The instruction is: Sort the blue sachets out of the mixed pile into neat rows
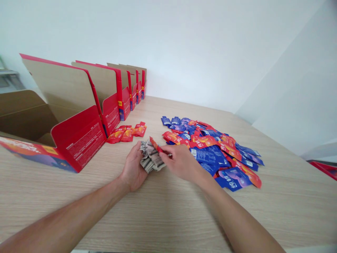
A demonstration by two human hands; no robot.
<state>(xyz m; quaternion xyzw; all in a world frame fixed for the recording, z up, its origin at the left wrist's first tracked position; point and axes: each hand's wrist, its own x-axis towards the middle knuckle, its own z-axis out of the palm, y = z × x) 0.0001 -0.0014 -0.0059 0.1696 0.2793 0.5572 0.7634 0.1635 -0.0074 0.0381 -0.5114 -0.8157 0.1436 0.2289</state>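
Note:
My left hand (133, 168) cups a crumpled cloth (150, 160) with grey, white and dark stripes, just above the table. Between the thumb and fingers of my right hand (181, 161) is a red sachet (154, 143), held against the top of the cloth. The sachet is seen nearly edge-on, and my right fingers cover part of it. To the right lies a loose heap of blue and red sachets (205, 141), partly behind my right hand. Several red sachets (127, 133) lie overlapping beyond my left hand, beside the boxes.
Open red cardboard boxes (79, 138) stand in a row along the left side of the wooden table (158, 218), running back towards the white wall (184, 52). Their flaps stick up. Part of another red item (325, 168) shows at the right edge.

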